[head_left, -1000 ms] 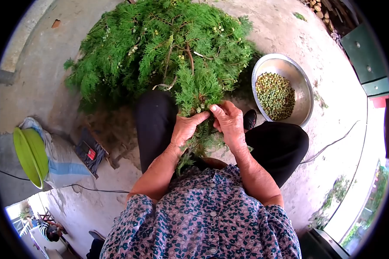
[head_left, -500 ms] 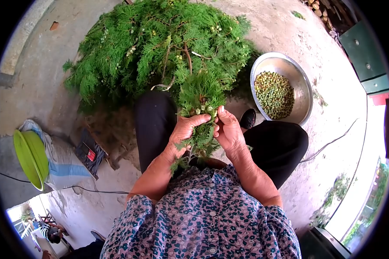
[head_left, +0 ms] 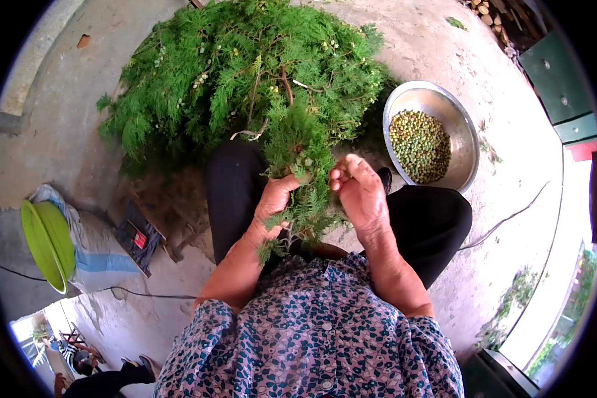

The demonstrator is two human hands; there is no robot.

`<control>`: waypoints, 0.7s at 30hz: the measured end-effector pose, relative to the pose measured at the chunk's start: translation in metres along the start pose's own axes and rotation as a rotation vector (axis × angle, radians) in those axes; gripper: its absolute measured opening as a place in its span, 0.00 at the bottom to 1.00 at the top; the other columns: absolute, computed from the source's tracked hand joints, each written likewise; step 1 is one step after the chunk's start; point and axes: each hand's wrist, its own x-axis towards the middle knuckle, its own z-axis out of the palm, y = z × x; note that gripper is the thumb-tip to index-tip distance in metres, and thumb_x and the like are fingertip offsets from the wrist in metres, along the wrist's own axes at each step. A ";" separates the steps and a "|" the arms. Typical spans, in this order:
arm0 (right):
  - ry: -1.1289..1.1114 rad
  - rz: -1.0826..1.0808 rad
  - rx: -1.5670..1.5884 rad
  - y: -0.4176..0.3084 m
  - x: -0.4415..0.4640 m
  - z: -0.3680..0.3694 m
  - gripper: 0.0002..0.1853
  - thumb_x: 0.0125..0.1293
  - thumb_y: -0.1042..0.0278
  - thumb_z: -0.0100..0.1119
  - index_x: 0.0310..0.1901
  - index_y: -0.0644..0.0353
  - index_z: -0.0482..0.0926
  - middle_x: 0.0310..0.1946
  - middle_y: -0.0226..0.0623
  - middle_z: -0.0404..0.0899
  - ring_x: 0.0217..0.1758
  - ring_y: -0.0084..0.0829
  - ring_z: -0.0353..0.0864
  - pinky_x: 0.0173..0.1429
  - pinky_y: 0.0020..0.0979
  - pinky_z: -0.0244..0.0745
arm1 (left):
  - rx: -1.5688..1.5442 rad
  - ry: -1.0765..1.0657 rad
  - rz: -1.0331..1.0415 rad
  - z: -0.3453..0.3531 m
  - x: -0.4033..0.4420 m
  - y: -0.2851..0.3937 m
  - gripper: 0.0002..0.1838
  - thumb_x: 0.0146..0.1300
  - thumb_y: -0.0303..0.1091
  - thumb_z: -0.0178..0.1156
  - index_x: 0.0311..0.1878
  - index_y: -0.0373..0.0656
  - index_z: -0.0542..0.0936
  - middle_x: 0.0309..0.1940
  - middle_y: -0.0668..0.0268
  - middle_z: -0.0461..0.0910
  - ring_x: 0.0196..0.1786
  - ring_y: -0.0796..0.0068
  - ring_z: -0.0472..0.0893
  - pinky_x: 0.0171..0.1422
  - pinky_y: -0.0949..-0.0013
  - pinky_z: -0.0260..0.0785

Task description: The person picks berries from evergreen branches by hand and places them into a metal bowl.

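My left hand [head_left: 276, 200] is closed round a leafy evergreen sprig [head_left: 304, 156] with scale-like foliage, held upright over my lap. A few pale green cones show among its leaves, just above my left thumb. To the right of the sprig, slightly apart from it, is my right hand [head_left: 363, 194], with its fingers curled together; whatever lies inside them is hidden. A metal basin [head_left: 466, 149], partly filled with small green and brownish cones [head_left: 420, 146], stands on the floor to the right of that hand. Beyond my knees lies a large heap of evergreen branches [head_left: 199, 86].
At the left, a lime-green plastic basin [head_left: 50, 245] leans against a white and blue sack [head_left: 99, 255]. A dark cable [head_left: 152, 294] crosses the floor. Green drawers [head_left: 556, 83] stand at the right edge. Another person [head_left: 109, 379] is at the lower left.
My right hand has moved away from the sprig, to the right towards the metal basin. My left hand and the sprig have shifted slightly left. The other person's legs have moved at the lower left.
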 end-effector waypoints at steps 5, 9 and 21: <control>0.000 -0.049 -0.161 -0.017 -0.009 0.013 0.06 0.61 0.69 0.54 0.37 0.62 0.75 0.25 0.30 0.74 0.24 0.22 0.70 0.26 0.21 0.65 | 0.268 0.147 0.094 -0.003 0.004 0.000 0.15 0.51 0.25 0.61 0.44 0.37 0.77 0.40 0.67 0.79 0.40 0.78 0.77 0.48 0.72 0.69; 0.008 -0.144 -0.789 -0.010 -0.006 0.029 0.06 0.60 0.70 0.56 0.34 0.63 0.77 0.16 0.23 0.68 0.16 0.14 0.62 0.20 0.18 0.57 | 0.488 0.194 0.217 0.002 0.004 0.001 0.16 0.47 0.26 0.66 0.42 0.37 0.78 0.38 0.67 0.79 0.38 0.78 0.77 0.47 0.74 0.69; -0.067 -0.270 -1.296 -0.002 0.001 0.008 0.10 0.56 0.69 0.59 0.37 0.66 0.76 0.26 0.43 0.78 0.26 0.29 0.75 0.34 0.29 0.70 | 0.473 0.179 0.192 -0.005 0.003 -0.004 0.14 0.48 0.26 0.65 0.40 0.37 0.78 0.35 0.68 0.80 0.37 0.79 0.77 0.44 0.75 0.68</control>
